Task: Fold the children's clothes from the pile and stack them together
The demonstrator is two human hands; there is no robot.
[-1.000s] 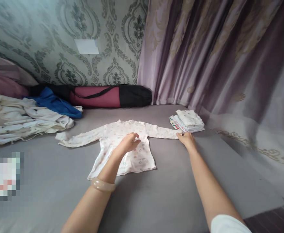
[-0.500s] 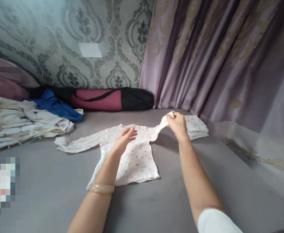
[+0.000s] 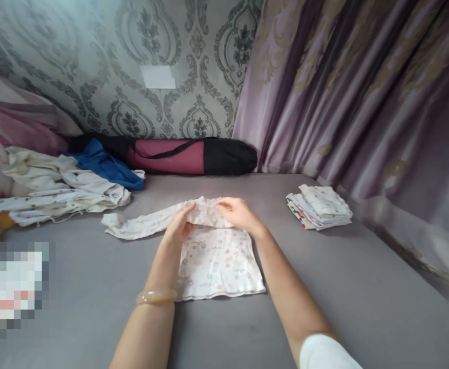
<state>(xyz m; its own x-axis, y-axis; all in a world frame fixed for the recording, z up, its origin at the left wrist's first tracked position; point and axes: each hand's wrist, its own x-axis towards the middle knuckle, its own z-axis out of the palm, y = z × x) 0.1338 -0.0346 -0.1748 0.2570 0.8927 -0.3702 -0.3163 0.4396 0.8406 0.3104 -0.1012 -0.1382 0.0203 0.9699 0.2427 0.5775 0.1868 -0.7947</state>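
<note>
A small white long-sleeved shirt [image 3: 220, 261] with a scattered print lies flat on the grey sheet. Its right-hand sleeve is folded across the chest, while the other sleeve [image 3: 143, 223] stretches out to the left. My left hand [image 3: 180, 223], below a pale bangle, is closed on the shirt at the left end of the folded sleeve; some of its fingers are hidden. With thumb and fingers together, my right hand [image 3: 239, 212] pinches the cloth near the right shoulder.
Folded clothes [image 3: 322, 207] are stacked at the right. Loose white clothes [image 3: 66, 189] and a blue garment [image 3: 103, 166] lie heaped at the left. A maroon and black roll bag [image 3: 170, 156] rests along the wall. Purple curtains [image 3: 304, 92] hang at the right.
My right hand has moved left, bringing the lifted sleeve across the shirt's chest. My left hand has closed on the cloth at the left. The view has shifted slightly, showing more of the folded stack.
</note>
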